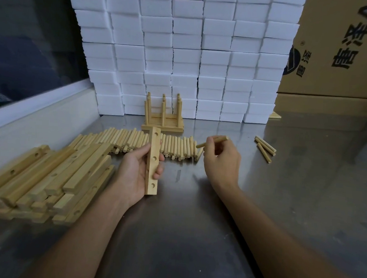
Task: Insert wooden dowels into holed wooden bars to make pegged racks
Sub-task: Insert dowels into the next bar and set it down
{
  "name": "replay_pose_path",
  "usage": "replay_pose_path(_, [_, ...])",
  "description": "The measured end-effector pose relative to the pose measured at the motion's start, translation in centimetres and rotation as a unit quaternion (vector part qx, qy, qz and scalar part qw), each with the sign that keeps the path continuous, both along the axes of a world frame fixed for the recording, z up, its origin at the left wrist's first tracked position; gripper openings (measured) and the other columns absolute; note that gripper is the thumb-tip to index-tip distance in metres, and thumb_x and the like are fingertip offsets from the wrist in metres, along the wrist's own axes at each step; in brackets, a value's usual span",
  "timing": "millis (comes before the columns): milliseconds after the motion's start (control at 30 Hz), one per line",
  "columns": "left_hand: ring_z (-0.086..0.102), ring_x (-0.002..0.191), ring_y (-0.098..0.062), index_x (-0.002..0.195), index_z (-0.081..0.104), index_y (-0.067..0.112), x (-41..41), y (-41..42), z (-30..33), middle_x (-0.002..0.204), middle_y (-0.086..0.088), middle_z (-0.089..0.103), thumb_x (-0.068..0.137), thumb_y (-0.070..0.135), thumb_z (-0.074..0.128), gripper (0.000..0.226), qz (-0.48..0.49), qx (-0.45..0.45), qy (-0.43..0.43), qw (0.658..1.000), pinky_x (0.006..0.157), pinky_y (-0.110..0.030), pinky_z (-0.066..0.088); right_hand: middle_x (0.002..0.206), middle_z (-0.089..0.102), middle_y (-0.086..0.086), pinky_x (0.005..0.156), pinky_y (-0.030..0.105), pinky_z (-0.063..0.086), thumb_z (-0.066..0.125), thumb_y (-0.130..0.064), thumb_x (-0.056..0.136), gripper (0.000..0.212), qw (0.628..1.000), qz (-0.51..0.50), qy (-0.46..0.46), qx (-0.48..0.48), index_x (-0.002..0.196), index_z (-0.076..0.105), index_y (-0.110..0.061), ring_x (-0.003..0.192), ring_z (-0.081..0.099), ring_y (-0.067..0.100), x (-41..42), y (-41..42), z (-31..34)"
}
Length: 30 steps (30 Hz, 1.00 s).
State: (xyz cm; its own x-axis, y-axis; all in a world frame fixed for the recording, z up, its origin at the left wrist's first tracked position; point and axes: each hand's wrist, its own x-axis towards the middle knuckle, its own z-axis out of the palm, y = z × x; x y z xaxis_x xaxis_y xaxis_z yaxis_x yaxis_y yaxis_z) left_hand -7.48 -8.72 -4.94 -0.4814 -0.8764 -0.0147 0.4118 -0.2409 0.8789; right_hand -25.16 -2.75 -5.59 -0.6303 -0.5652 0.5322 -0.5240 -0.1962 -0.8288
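My left hand (136,173) grips a short wooden bar (154,150) with several holes, held lengthwise above the steel table. My right hand (222,160) pinches one wooden dowel (221,139), angled up to the right, a short way right of the bar. Behind both hands lies a long row of loose dowels (135,141). Finished pegged racks (162,118) stand together near the foam wall, their pegs pointing up.
A pile of holed bars (47,180) covers the table's left side. A few stray dowels (264,147) lie to the right. White foam blocks (183,53) are stacked at the back, a cardboard box (338,51) stands at the right, and a window ledge (40,113) runs along the left.
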Motion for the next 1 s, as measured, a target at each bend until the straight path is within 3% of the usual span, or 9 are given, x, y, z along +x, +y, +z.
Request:
replay_pose_path(133, [0.051, 0.053, -0.017, 0.106, 0.06, 0.009, 0.1, 0.1, 0.1, 0.075, -0.009, 0.06, 0.101, 0.027, 0.046, 0.024, -0.007, -0.005, -0.001, 1.0, 0.041, -0.024, 0.039, 0.079, 0.069, -0.011, 0.066, 0.012, 0.051, 0.067, -0.013, 0.089, 0.007, 0.999, 0.03, -0.009, 0.018, 0.09, 0.071, -0.019, 0.076, 0.064, 0.0, -0.1, 0.0, -0.1])
replay_pose_path(233, [0.055, 0.057, -0.017, 0.107, 0.062, 0.011, 0.0, 0.2, 0.1, 0.076, -0.008, 0.06, 0.098, 0.024, 0.053, 0.018, -0.021, -0.026, -0.016, 0.999, 0.044, -0.025, 0.044, 0.087, 0.066, -0.011, 0.069, 0.015, 0.052, 0.063, -0.01, 0.091, 0.016, 0.998, 0.056, 0.018, 0.016, 0.104, 0.068, -0.019, 0.081, 0.062, 0.001, 0.0, 0.1, -0.1])
replay_pose_path(300, [0.057, 0.057, -0.018, 0.108, 0.065, 0.012, 0.0, 0.4, 0.1, 0.075, -0.008, 0.06, 0.097, 0.021, 0.057, 0.017, -0.027, -0.044, -0.034, 0.998, 0.046, -0.027, 0.046, 0.09, 0.066, -0.006, 0.068, 0.026, 0.055, 0.059, -0.01, 0.092, 0.02, 0.995, 0.07, 0.069, 0.011, 0.109, 0.066, -0.017, 0.078, 0.062, 0.008, 0.5, 0.2, 0.0])
replay_pose_path(467, [0.053, 0.05, -0.019, 0.12, 0.067, 0.018, -0.2, 0.6, 0.2, 0.075, -0.007, 0.062, 0.094, 0.022, 0.06, 0.028, -0.043, -0.079, -0.061, 0.994, 0.04, -0.025, 0.042, 0.083, 0.066, -0.005, 0.062, 0.039, 0.053, 0.069, -0.025, 0.09, 0.014, 0.974, 0.065, 0.216, -0.016, 0.097, 0.069, -0.013, 0.072, 0.06, 0.014, 1.5, 0.3, -0.2])
replay_pose_path(567, [0.052, 0.047, -0.019, 0.119, 0.068, 0.018, -0.3, 0.7, 0.2, 0.074, -0.007, 0.062, 0.084, 0.027, 0.065, 0.037, -0.053, -0.097, -0.065, 0.992, 0.037, -0.024, 0.039, 0.085, 0.066, -0.002, 0.064, 0.04, 0.053, 0.07, -0.022, 0.09, 0.014, 0.971, 0.076, 0.226, -0.031, 0.097, 0.069, -0.01, 0.075, 0.06, 0.015, 1.5, 0.3, -0.2])
replay_pose_path(733, [0.05, 0.047, -0.018, 0.109, 0.074, 0.026, -0.4, 0.7, 0.2, 0.074, -0.006, 0.062, 0.081, 0.028, 0.067, 0.029, -0.06, -0.108, -0.066, 0.99, 0.036, -0.022, 0.038, 0.087, 0.068, 0.001, 0.064, 0.037, 0.052, 0.07, -0.019, 0.091, 0.013, 0.966, 0.08, 0.242, -0.039, 0.098, 0.07, -0.008, 0.076, 0.061, 0.015, 1.6, 0.4, -0.1])
replay_pose_path(867, [0.048, 0.048, -0.017, 0.122, 0.067, 0.026, -0.7, 0.8, 0.1, 0.073, -0.004, 0.06, 0.082, 0.027, 0.068, 0.04, -0.049, -0.123, -0.09, 0.987, 0.037, -0.022, 0.037, 0.088, 0.067, 0.003, 0.063, 0.041, 0.053, 0.07, -0.018, 0.091, 0.014, 0.965, 0.081, 0.247, -0.035, 0.098, 0.07, -0.006, 0.076, 0.061, 0.018, 1.6, 0.6, 0.0])
replay_pose_path(1000, [0.046, 0.046, -0.015, 0.122, 0.065, 0.029, -0.9, 1.0, 0.0, 0.07, -0.001, 0.059, 0.093, 0.02, 0.063, 0.031, -0.028, -0.147, -0.119, 0.982, 0.037, -0.022, 0.035, 0.085, 0.066, 0.005, 0.058, 0.043, 0.052, 0.071, -0.015, 0.089, 0.011, 0.961, 0.057, 0.269, -0.033, 0.093, 0.07, -0.005, 0.072, 0.062, 0.023, 1.6, 0.7, 0.0])
